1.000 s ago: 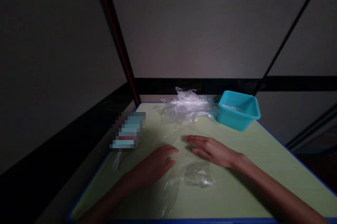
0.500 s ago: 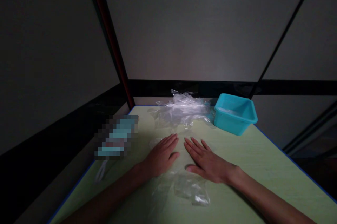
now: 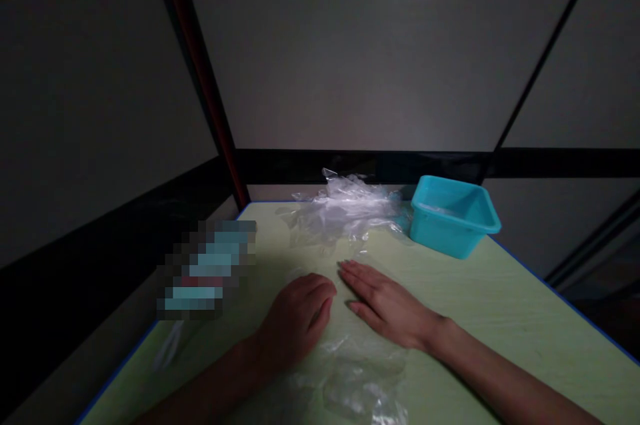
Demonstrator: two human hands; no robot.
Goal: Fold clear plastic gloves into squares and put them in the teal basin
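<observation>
A clear plastic bag (image 3: 363, 388) lies on the table under and in front of my hands, its near end wrinkled and shiny. My right hand (image 3: 390, 302) rests flat on the bag's far part, fingers stretched out and side by side. Close to its left, my left hand (image 3: 300, 315) is curled, the fingers bent down towards the thumb. Whether a fold of the bag is between those fingertips is hidden. The bag's outline is hard to follow against the pale tabletop.
A heap of clear plastic bags (image 3: 345, 212) lies at the back of the pale green table (image 3: 505, 325). Right of it stands a turquoise basin (image 3: 445, 235). A blurred-out item (image 3: 210, 268) with a pale strap sits at the left edge. Walls rise behind and to the left.
My left hand has gone from flat with fingers stretched to curled, and come slightly nearer. My right hand has shifted a little left, still flat. The bag's near end has moved towards me.
</observation>
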